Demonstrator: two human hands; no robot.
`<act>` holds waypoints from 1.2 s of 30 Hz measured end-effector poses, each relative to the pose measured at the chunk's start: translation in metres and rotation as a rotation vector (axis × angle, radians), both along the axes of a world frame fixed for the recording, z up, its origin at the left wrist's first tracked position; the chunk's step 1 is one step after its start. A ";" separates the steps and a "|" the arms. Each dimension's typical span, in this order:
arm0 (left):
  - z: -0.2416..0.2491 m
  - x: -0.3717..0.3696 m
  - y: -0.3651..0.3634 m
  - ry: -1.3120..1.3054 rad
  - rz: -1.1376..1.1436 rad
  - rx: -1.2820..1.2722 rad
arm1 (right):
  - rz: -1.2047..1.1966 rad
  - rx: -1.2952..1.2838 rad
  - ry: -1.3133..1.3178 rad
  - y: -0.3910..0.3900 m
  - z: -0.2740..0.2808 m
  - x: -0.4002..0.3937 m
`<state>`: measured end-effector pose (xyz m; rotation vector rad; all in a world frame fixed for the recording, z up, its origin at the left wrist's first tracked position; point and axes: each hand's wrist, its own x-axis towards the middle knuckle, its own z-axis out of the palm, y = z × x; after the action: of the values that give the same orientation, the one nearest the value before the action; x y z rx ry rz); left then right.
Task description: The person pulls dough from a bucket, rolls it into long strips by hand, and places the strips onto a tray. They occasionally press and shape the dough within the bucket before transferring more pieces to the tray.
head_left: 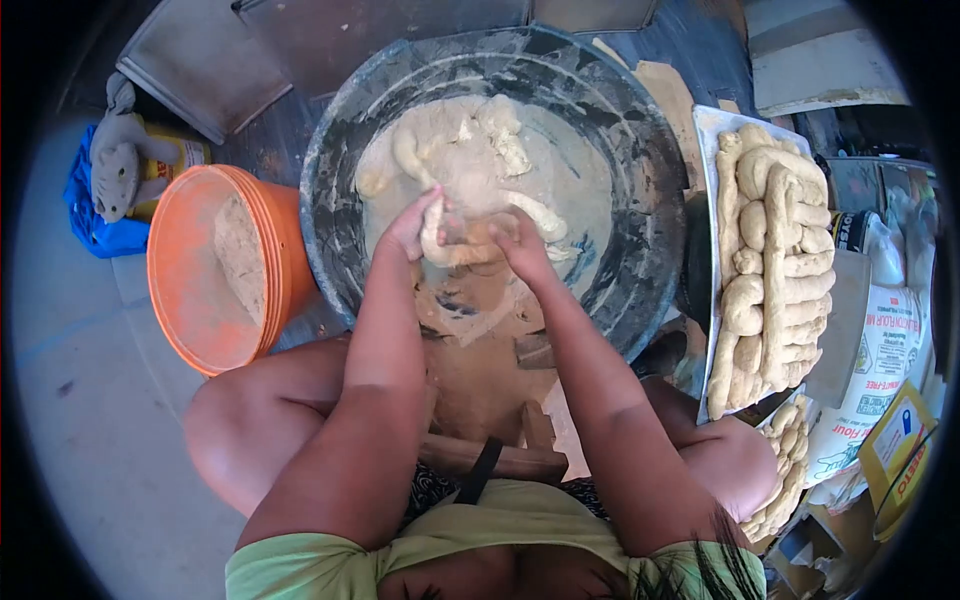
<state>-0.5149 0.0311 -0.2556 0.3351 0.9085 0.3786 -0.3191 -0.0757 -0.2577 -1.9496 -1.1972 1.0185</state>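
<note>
Before me is a large dark basin (645,200) with flour (560,150) spread over its bottom. Over its near part, my left hand (410,228) is closed on a pale strip of dough (432,238), which bends down and across between my hands. My right hand (522,248) is closed around the strip's other end; its fingertips are partly hidden. Just past the right fingers lies another dough piece (537,213). More dough (508,140) rests in the flour at the far side, some of it curved on the left. Floury haze blurs the middle of the basin.
An orange bucket (290,235) holding flour stands left of the basin. At right, a white tray (708,150) carries several stacked dough ropes (775,270), with more dough pieces (785,470) below. Flour sacks (875,370) and a yellow container (897,450) sit farther right.
</note>
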 end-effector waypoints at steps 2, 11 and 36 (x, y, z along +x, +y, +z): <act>0.040 0.025 -0.007 -0.014 -0.082 0.129 | -0.030 -0.079 0.327 0.035 0.033 -0.001; 0.118 0.065 -0.058 -0.093 -0.141 0.291 | -0.001 -0.033 1.172 0.085 0.165 0.013; 0.483 0.021 0.046 0.925 -0.020 1.314 | 0.074 0.145 0.990 -0.058 0.248 0.131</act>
<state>-0.4940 0.0770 0.2277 1.8330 1.4467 0.8021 -0.1882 -0.1339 -0.0102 -1.0205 -0.7226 1.5990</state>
